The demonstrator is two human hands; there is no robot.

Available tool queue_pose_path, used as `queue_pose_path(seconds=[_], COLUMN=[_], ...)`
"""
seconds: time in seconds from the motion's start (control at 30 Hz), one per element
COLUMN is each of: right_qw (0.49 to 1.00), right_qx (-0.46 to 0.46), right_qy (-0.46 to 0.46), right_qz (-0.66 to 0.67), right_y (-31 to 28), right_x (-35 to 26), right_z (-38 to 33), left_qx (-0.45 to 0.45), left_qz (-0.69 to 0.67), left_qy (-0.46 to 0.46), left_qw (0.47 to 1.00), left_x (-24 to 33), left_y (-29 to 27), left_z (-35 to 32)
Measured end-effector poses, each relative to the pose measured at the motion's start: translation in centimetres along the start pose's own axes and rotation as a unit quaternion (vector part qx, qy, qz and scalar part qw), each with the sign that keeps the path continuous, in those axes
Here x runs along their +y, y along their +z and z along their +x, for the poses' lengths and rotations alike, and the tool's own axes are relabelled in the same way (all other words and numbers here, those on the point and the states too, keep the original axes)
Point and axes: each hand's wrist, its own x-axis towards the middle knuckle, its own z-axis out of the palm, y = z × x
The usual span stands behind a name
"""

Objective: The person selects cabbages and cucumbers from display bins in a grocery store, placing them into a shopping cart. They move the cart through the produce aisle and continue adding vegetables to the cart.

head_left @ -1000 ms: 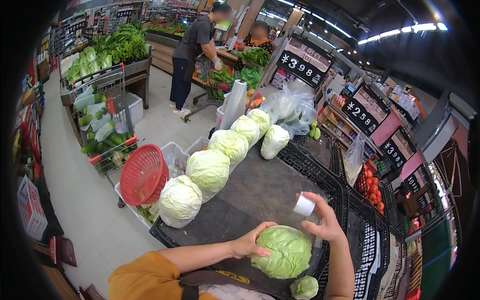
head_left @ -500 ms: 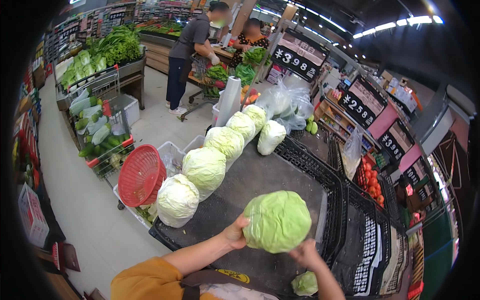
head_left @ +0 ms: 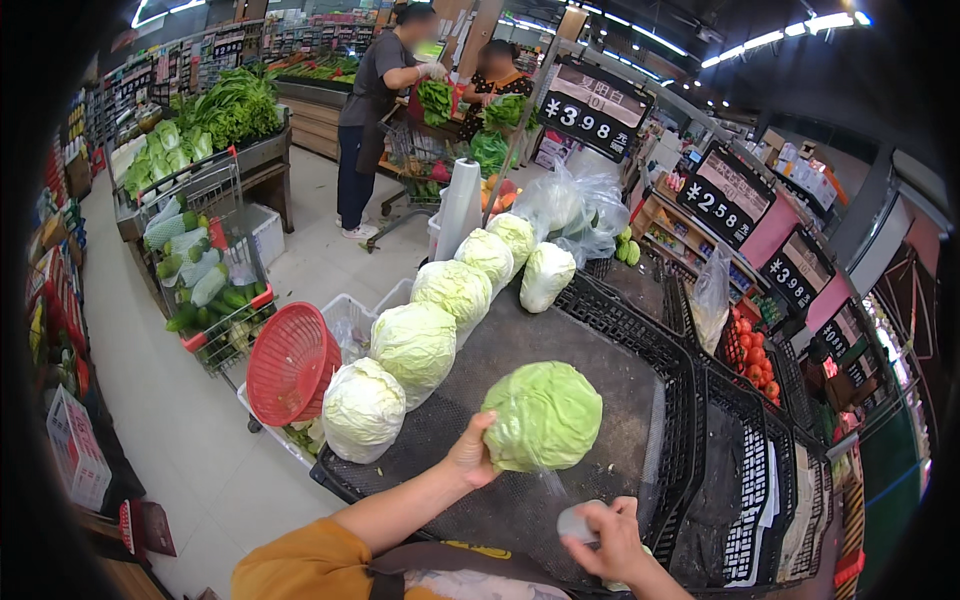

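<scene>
Holding up a green cabbage [head_left: 543, 417] wrapped in thin clear film, the person's left hand [head_left: 472, 452] cups its side with fingers spread, lifting it over the dark display mat [head_left: 560, 330] right of the row of wrapped cabbages [head_left: 415, 345]. It looks dense, heavy and slick, so palming it underneath seems safest, while the right hand [head_left: 606, 533] is pinched shut around a small white roll [head_left: 577, 523].
</scene>
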Motion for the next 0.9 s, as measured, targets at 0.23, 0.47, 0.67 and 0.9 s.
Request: queue_pose_path(seconds=[0.23, 0.47, 0.67, 0.9], right_qw=[0.953, 0.992, 0.992, 0.926], right_qx=[-0.102, 0.075, 0.095, 0.007], right_qy=[0.231, -0.049, 0.083, 0.317], right_qz=[0.166, 0.085, -0.013, 0.207], right_y=[0.1, -3.4, 0.0, 5.2], right_x=[15.3, -0.5, -0.6, 5.0], right_z=[-0.5, 9.6, 3.1, -0.4], left_qx=[-0.165, 0.035, 0.020, 0.002], left_qz=[0.062, 0.275, 0.084, -0.005], left_qy=[-0.130, -0.077, 0.002, -0.019], left_qw=[0.976, 0.958, 0.996, 1.000], left_x=[-1.6, -5.0, -2.6, -3.5], left_y=[2.7, -1.9, -1.5, -1.7], left_z=[-2.5, 1.1, 2.4, -1.2])
